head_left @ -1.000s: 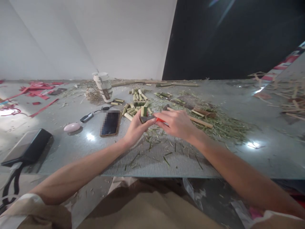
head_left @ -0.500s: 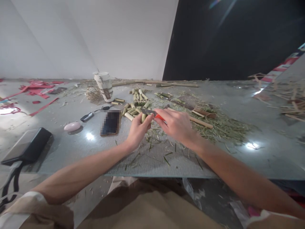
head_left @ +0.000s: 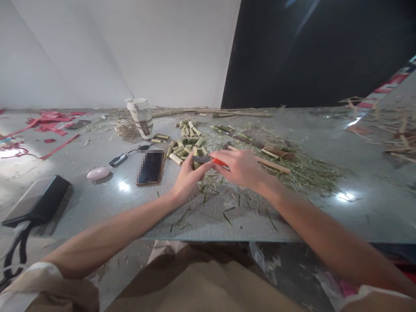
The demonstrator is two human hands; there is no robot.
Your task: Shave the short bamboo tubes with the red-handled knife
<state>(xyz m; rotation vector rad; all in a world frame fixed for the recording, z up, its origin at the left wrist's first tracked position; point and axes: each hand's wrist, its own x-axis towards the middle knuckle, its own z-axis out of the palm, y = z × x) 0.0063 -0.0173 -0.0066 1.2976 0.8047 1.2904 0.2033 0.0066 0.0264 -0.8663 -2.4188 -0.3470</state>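
My left hand (head_left: pixel 189 175) is closed around a short piece of green bamboo (head_left: pixel 196 164), whose pale upper end shows above the fingers. In my right hand (head_left: pixel 238 168) is a knife with a red handle (head_left: pixel 220 162). Its dark blade (head_left: pixel 202 159) points left and lies across the bamboo piece, with my left thumb close to the blade. Just beyond the hands lies a pile of cut bamboo pieces (head_left: pixel 182 149); some stand in a small cluster at the back. Green shavings (head_left: pixel 312 171) cover the table to the right.
A phone (head_left: pixel 151 168), a pale pink oval object (head_left: pixel 98 173) and a black box-like device (head_left: pixel 37 199) lie to the left. Behind them stands a paper cup (head_left: pixel 141 117). A brown stick (head_left: pixel 274 164) rests among the shavings. Red strips (head_left: pixel 53 121) are scattered far left.
The knife blade has come down and now lies flatter across the bamboo piece. The bamboo stands more upright in my left hand, and my right hand has shifted slightly.
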